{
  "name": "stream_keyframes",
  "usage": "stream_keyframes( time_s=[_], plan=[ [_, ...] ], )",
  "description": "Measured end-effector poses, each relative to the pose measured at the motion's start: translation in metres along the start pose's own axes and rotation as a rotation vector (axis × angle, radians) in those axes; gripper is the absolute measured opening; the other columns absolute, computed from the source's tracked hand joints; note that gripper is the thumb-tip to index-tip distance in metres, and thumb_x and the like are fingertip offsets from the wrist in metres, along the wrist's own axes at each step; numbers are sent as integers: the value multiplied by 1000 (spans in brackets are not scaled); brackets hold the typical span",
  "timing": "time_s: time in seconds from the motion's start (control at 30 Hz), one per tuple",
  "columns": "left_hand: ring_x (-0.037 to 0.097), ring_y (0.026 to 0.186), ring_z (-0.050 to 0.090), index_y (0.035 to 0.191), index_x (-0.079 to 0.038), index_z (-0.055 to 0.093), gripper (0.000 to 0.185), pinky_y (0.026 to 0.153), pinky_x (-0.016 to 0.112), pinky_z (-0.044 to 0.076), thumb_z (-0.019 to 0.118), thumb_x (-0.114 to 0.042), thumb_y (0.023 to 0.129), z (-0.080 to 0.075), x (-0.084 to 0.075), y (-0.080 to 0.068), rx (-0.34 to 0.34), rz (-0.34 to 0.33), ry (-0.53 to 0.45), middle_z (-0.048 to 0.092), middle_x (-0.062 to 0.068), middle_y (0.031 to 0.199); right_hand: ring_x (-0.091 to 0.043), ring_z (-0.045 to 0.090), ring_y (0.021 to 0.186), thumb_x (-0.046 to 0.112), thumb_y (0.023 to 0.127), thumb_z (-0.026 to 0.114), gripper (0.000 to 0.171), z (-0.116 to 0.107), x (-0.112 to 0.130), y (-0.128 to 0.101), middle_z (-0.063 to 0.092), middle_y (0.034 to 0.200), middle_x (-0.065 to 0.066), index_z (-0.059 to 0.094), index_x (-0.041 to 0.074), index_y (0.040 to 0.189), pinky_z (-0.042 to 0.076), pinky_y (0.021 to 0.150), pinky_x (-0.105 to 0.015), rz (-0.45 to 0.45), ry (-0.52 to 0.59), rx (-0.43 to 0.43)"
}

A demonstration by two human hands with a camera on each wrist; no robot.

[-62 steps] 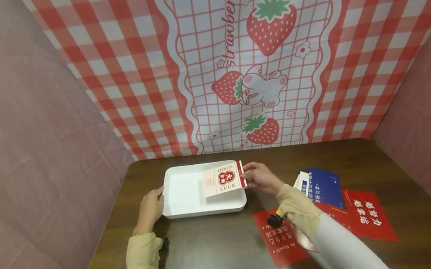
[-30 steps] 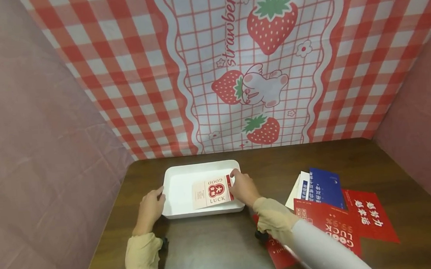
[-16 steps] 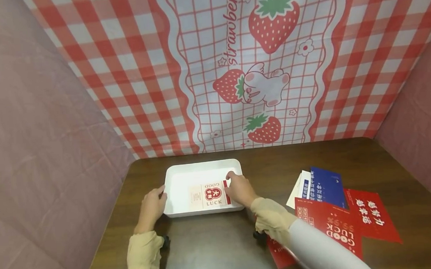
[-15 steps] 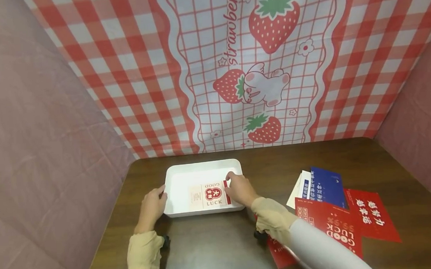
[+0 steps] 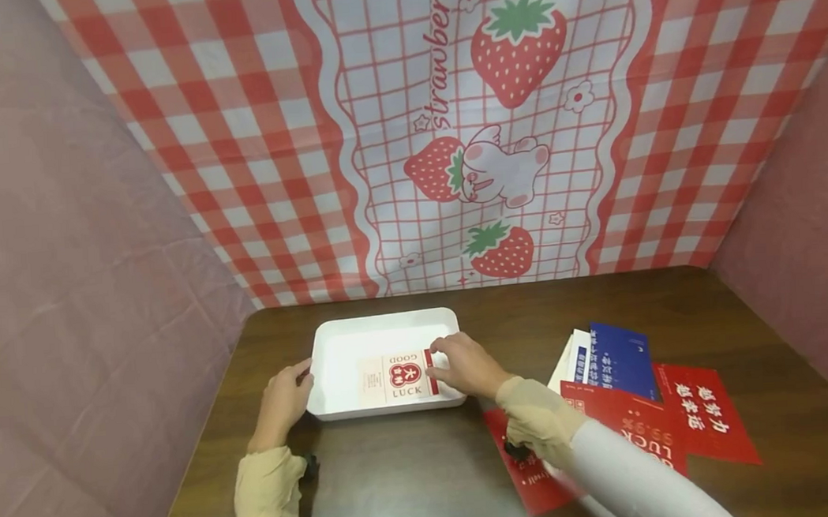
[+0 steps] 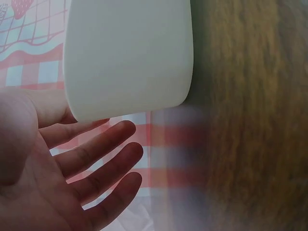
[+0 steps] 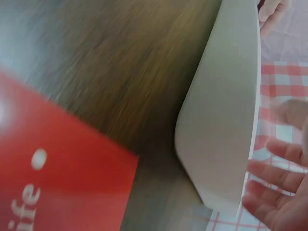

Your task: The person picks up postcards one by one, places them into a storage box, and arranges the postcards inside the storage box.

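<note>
A red and white checked cloth with strawberries (image 5: 518,46) hangs across the top of the head view, and a dark brown worktop (image 5: 413,480) fills the bottom. A white tray (image 5: 334,354) sits on the worktop, left of the middle. A cream card (image 5: 396,378) with "GOOD LUCK" on it lies flat inside the tray, toward its right side.

Your right hand (image 5: 463,364) reaches over the tray's right rim. Its fingers are stretched out and loose, and the fingertips rest on the red edge of the card. In the right wrist view the fingers (image 7: 274,180) are spread out by the tray's rim (image 7: 226,120).

Your left hand (image 5: 285,401) sits at the tray's left edge, touching it. In the left wrist view its fingers (image 6: 103,161) are straight and spread, right beside the tray's side (image 6: 127,53).

At the lower right of the head view, red cards (image 5: 709,422) and a blue card (image 5: 623,360) lie in a loose pile on the worktop, well apart from the tray
</note>
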State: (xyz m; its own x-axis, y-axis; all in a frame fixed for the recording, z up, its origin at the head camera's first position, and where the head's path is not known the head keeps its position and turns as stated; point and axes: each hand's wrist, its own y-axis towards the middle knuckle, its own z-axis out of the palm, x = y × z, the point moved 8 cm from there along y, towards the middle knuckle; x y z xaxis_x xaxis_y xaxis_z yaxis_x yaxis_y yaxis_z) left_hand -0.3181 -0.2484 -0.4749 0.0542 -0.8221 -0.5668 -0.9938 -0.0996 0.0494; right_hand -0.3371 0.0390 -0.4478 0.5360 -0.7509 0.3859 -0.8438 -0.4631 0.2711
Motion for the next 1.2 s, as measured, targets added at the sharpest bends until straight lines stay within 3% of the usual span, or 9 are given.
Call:
stream_keyframes(
  time_s=[0.33, 0.57, 0.87, 1.2],
  plan=[
    [48, 122, 53, 135, 1, 55, 44, 103, 59, 42, 52, -13, 94, 3, -3, 1, -18, 67, -4, 59, 30, 129, -29, 60, 106, 31, 84, 73, 37, -5, -13, -9, 70, 108, -13, 68, 4, 109, 50, 94, -43, -48, -7, 16],
    [48, 124, 52, 134, 4, 54, 44, 106, 58, 40, 52, -12, 94, 3, -4, 3, -22, 75, -13, 57, 31, 131, -30, 60, 110, 37, 85, 72, 44, -13, -23, -13, 69, 113, -12, 66, 6, 115, 50, 97, -45, -92, -18, -2],
    [48, 125, 51, 134, 4, 54, 43, 107, 58, 39, 51, -8, 93, 2, -2, 0, -24, 58, -2, 56, 29, 133, -35, 56, 120, 41, 85, 70, 54, -22, -35, -20, 64, 123, -17, 63, 3, 123, 46, 104, -49, -35, -8, 56],
    [49, 126, 49, 135, 1, 54, 43, 106, 59, 40, 50, -10, 94, 3, 0, -1, -11, 28, -9, 55, 29, 135, -35, 53, 123, 40, 86, 70, 55, -35, -50, -32, 62, 127, -15, 60, 4, 128, 45, 104, -52, 17, 31, 72]
  ],
)
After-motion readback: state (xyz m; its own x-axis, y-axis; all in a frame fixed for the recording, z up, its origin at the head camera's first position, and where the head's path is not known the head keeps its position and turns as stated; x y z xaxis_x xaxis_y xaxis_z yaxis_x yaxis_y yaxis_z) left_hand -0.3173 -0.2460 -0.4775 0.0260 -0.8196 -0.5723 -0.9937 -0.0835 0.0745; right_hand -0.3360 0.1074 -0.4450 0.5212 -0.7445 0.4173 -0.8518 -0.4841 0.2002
